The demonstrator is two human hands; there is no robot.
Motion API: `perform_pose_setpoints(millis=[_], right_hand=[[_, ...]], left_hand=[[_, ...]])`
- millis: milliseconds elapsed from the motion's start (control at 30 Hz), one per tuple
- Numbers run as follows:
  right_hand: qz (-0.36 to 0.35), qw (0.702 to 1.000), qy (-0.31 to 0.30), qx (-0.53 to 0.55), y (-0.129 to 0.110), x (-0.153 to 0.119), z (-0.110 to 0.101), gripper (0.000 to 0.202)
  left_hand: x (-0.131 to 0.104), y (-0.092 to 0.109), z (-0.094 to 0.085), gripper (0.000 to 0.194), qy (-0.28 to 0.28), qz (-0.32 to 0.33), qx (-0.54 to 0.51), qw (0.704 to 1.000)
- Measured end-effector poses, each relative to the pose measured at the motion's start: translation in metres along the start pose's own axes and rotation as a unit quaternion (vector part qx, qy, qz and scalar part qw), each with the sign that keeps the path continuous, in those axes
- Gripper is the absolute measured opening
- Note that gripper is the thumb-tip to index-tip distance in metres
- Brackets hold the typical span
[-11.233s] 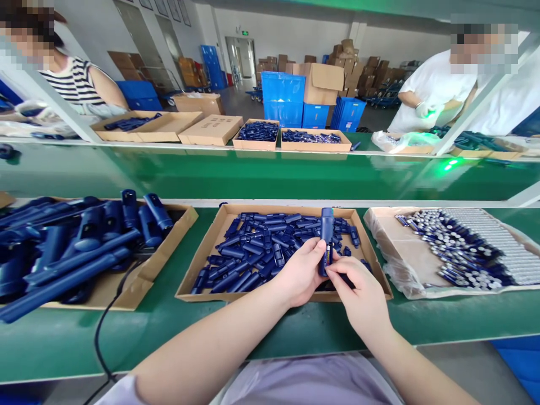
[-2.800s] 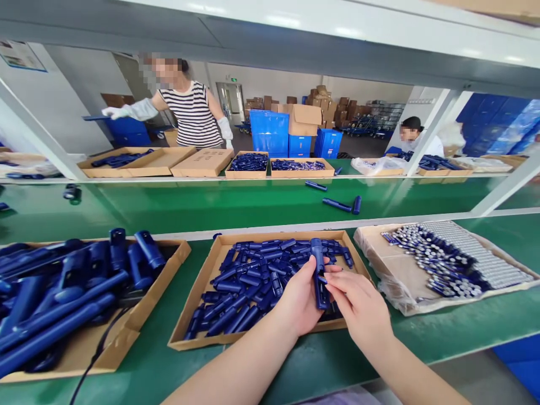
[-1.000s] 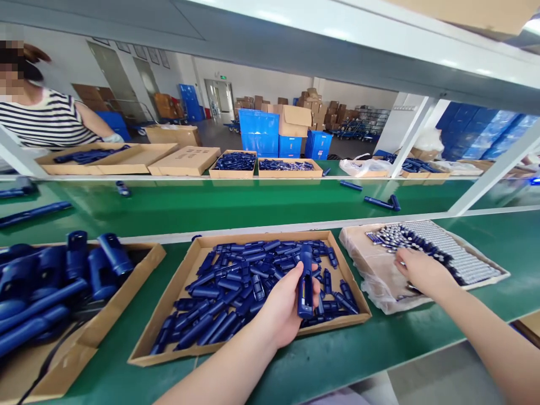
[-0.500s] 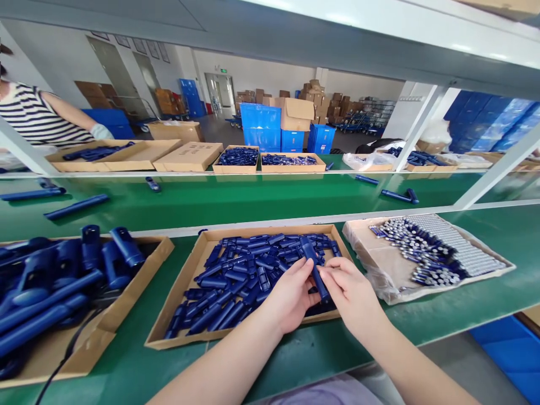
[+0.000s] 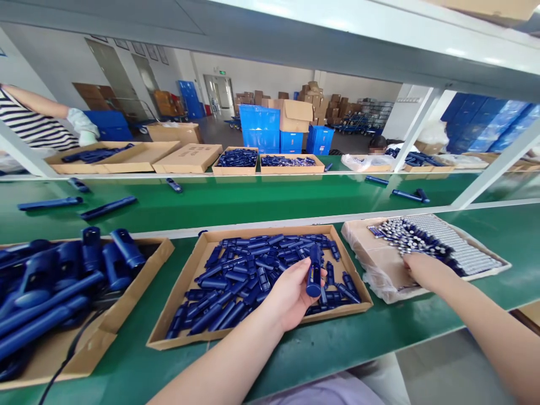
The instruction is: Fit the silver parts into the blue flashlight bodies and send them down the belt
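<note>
My left hand [image 5: 290, 295] holds a short blue plastic holder [image 5: 314, 271] upright over the middle cardboard tray [image 5: 185, 280], which is full of similar blue holders. My right hand [image 5: 424, 270] reaches right into the tray of batteries [image 5: 439, 242] lined with clear plastic; its fingers rest on the batteries at the tray's near edge. Whether it grips one is hidden.
A cardboard box [image 5: 126, 292] of long blue tubes stands at the left, with a black cable [image 5: 71, 351] below it. Blue parts [image 5: 107, 207] lie on the green conveyor [image 5: 261, 194]. Further trays [image 5: 291, 163] stand beyond. A person in a striped top [image 5: 34, 121] works far left.
My right hand has left the blue holder and moved right to the battery tray. My left hand has kept the holder and turned it more upright.
</note>
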State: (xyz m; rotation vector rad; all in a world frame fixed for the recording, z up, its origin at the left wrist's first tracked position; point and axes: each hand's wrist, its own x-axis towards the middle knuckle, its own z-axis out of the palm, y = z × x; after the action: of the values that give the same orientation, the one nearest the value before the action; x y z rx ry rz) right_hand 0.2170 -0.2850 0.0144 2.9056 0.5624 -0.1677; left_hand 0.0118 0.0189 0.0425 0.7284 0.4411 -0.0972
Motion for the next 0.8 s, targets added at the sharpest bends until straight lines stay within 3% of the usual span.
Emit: perform_pose_setpoints(millis=[233, 367, 433, 467, 533, 600, 633, 700, 800], right_hand=[[-0.065, 0.997, -0.013, 0.049, 0.0, 0.002, -0.007, 0.015], [-0.127, 0.984, 0.056, 0.108, -0.008, -0.014, -0.024, 0.017], [-0.126, 0.959, 0.126, 0.221, -0.031, -0.03, -0.037, 0.023], [-0.119, 0.929, 0.161, 0.31, -0.049, -0.04, -0.043, 0.027], [-0.11, 0.826, 0.182, 0.521, -0.092, -0.059, -0.055, 0.031], [-0.119, 0.764, 0.136, 0.619, -0.138, -0.075, -0.063, 0.031], [-0.121, 0.747, 0.118, 0.643, -0.157, -0.08, -0.066, 0.03], [-0.131, 0.742, 0.073, 0.654, -0.185, -0.084, -0.068, 0.027], [-0.136, 0.748, 0.023, 0.65, -0.199, -0.083, -0.066, 0.023]], left_hand=[[-0.002, 0.001, -0.001, 0.019, -0.02, 0.011, 0.012, 1.0], [-0.002, 0.0, 0.0, 0.023, -0.032, 0.014, 0.017, 0.999], [-0.004, 0.0, 0.002, 0.03, -0.03, 0.013, 0.024, 0.999], [-0.004, 0.0, 0.002, 0.034, -0.03, 0.012, 0.027, 0.999], [-0.006, 0.0, 0.004, 0.04, -0.033, 0.014, 0.034, 0.999], [-0.006, 0.0, 0.006, 0.043, -0.039, 0.018, 0.038, 0.998], [-0.007, -0.001, 0.006, 0.044, -0.038, 0.021, 0.038, 0.998], [-0.006, -0.002, 0.007, 0.046, -0.026, 0.026, 0.033, 0.999], [-0.006, -0.004, 0.007, 0.045, -0.005, 0.028, 0.03, 0.999]])
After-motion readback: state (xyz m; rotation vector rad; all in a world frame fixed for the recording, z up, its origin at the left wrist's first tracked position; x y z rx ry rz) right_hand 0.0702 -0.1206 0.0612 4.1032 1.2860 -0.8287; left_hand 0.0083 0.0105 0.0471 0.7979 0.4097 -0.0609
